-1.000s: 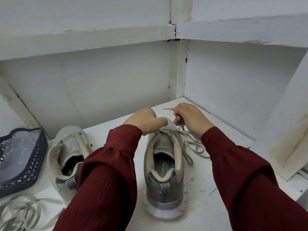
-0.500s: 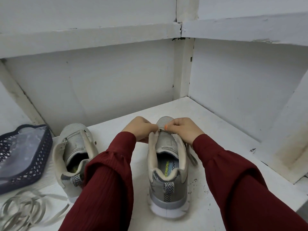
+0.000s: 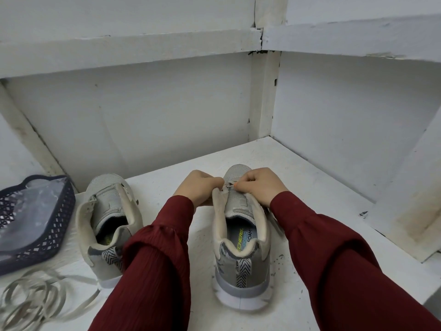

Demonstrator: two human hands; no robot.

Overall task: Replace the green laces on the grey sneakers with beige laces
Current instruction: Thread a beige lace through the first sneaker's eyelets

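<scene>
Centrally on the white shelf, the grey sneaker stands heel toward the person. The left hand, fingers curled, grips its left eyelet flap. The right hand pinches a lace tip near the toe. The second sneaker stands toward the left edge, with loose laces at the front-left corner.

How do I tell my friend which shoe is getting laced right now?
On the white shelf floor stand two grey sneakers, heels toward you. Pick the right-hand sneaker, nearer the back corner. Only it has the left hand gripping its front and the right hand pinching a lace tip; the other sneaker sits by the dark basket.
</scene>
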